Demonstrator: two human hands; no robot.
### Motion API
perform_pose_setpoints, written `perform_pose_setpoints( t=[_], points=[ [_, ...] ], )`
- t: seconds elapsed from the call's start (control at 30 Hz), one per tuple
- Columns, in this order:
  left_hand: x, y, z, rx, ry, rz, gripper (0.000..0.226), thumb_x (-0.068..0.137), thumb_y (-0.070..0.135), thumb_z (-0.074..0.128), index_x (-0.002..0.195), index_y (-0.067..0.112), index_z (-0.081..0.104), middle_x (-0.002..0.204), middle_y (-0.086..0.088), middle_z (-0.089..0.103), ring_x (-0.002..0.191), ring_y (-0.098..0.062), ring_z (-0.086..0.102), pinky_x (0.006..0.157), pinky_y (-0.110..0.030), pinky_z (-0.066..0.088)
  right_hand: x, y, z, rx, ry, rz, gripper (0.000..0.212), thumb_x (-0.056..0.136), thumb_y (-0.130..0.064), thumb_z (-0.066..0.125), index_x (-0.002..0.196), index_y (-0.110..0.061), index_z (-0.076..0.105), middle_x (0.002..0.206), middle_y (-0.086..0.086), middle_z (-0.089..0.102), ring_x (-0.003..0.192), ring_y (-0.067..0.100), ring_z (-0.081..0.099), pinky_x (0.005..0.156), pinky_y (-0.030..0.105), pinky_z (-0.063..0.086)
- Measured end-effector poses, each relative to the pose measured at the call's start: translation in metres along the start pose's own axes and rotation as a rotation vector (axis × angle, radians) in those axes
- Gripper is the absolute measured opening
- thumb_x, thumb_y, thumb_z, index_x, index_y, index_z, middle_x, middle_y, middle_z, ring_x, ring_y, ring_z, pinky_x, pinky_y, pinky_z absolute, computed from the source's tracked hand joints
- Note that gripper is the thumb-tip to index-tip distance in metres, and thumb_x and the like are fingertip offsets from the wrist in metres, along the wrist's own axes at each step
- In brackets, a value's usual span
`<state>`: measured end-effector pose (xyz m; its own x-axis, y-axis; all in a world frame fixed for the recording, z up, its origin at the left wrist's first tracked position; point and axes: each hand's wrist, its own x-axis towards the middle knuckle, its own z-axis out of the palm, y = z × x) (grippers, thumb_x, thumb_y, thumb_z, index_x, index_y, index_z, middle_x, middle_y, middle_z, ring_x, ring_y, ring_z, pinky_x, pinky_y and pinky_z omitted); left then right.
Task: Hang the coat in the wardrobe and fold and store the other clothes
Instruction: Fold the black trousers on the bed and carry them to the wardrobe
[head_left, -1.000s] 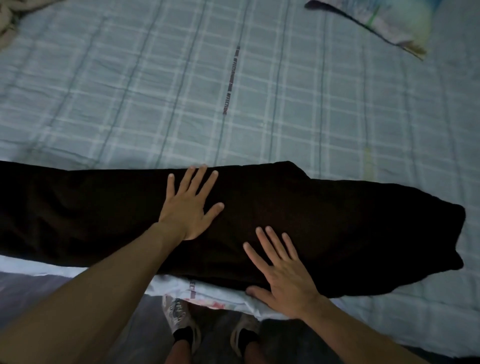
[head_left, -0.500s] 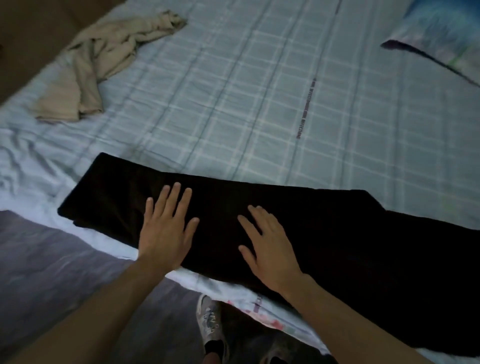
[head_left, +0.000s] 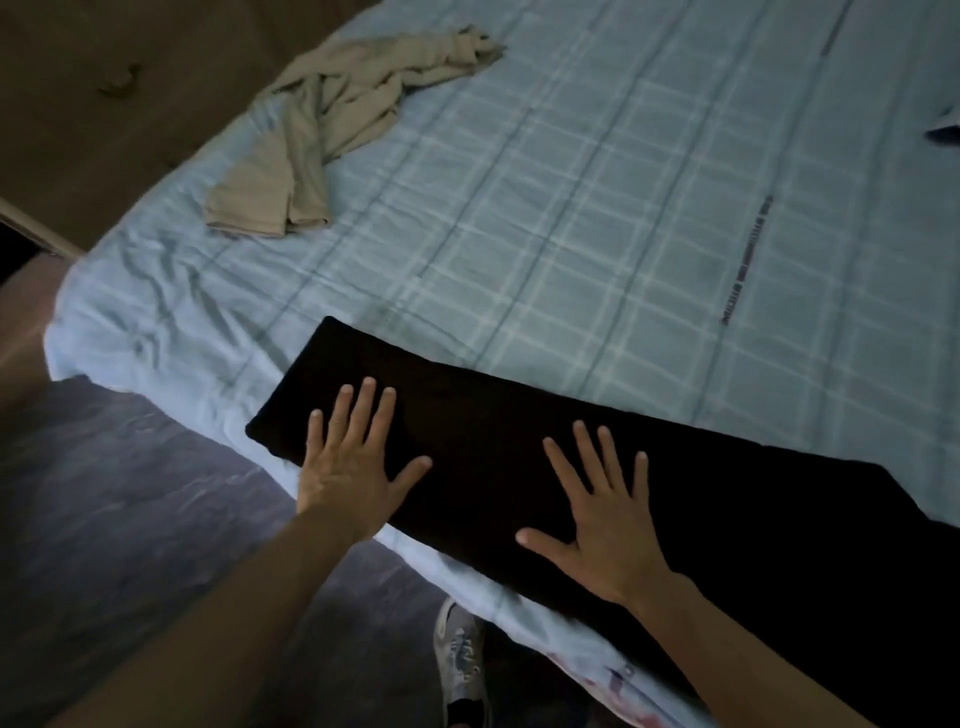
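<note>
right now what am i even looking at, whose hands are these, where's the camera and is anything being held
There is no machine here: a person is doing the job with bare hands. The one picture comes from a camera worn on their head, looking forward and down, so the arms reach in from the bottom.

The left hand and the right hand both lie flat, fingers spread, on a long black garment laid along the near edge of a bed with a blue checked sheet. Nothing is gripped; the palms only press on the cloth.

Farther back on the sheet lies a crumpled beige garment, not yet folded. Below the bed's edge you can see the floor and one of the person's shoes.
</note>
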<state>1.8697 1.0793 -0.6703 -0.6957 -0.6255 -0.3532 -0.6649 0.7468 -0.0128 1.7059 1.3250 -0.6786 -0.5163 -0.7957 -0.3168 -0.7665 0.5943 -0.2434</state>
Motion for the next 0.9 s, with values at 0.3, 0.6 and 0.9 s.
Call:
perform_pose_setpoints(
  t=[0.3, 0.6, 0.9],
  points=[
    [0.003, -0.08, -0.041, -0.279, 0.089, -0.159, 0.089, 0.09, 0.042, 0.065, 0.157, 0.026, 0.008, 0.158, -0.011, 0.027, 0.143, -0.032, 0.029, 0.113, -0.05, 0.035, 0.057, -0.115, -0.008, 0.076, 0.089, -0.24, 0.073, 0.1, -0.057, 0.022, 0.157, -0.025, -0.011, 0.164, 0.006, -0.017, 0.15, 0.023, -0.021, 0.123, 0.045, -0.004],
    [0.036, -0.1, -0.049, -0.425, -0.145, -0.257, 0.066, 0.071, 0.049, 0.081, 0.121, 0.021, 0.049, 0.103, -0.002, 0.062, 0.092, -0.022, 0.062, 0.076, -0.037, 0.055, 0.103, -0.161, 0.025, -0.055, 0.023, -0.267, 0.073, 0.097, -0.059, 0.018, 0.158, -0.023, -0.003, 0.165, 0.013, -0.008, 0.151, 0.028, -0.014, 0.122, 0.053, -0.001],
    [0.01, -0.066, -0.09, -0.769, 0.023, -0.282, 0.029, 0.075, 0.02, 0.077, 0.098, 0.013, 0.06, 0.085, 0.003, 0.059, 0.076, -0.007, 0.056, 0.057, -0.021, 0.047, 0.098, -0.159, -0.034, 0.652, -0.003, -0.164, 0.069, 0.102, -0.055, 0.027, 0.159, -0.022, 0.006, 0.166, -0.002, 0.005, 0.151, 0.008, -0.004, 0.124, 0.043, 0.001]
  ],
)
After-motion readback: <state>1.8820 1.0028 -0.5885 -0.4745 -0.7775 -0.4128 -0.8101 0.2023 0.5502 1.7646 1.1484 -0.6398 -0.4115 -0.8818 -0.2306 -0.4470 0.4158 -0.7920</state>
